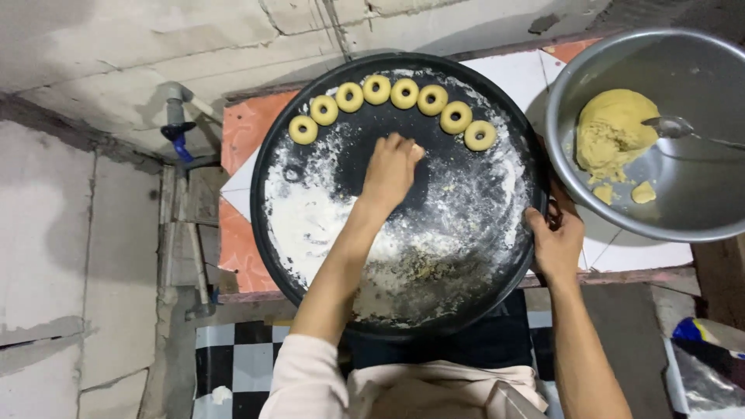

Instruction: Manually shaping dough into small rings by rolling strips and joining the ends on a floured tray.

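Hands first: the right hand [557, 247] clasps the rim of one round black tray [310, 268] at four o'clock. The left hand [390, 169], fingers loosely curled, presses a small dough bit near the tray's centre. Seven dough rings [403, 93] arc from ten to two o'clock. One metal bowl [566, 140], far right on the counter [248, 124], holds a dough lump [609, 132] and one spoon [673, 126].

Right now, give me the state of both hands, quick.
Left hand: fingers curled over the floured black tray, apparently pressing a small bit of dough; grip cannot be told.
Right hand: closed on the tray's rim.
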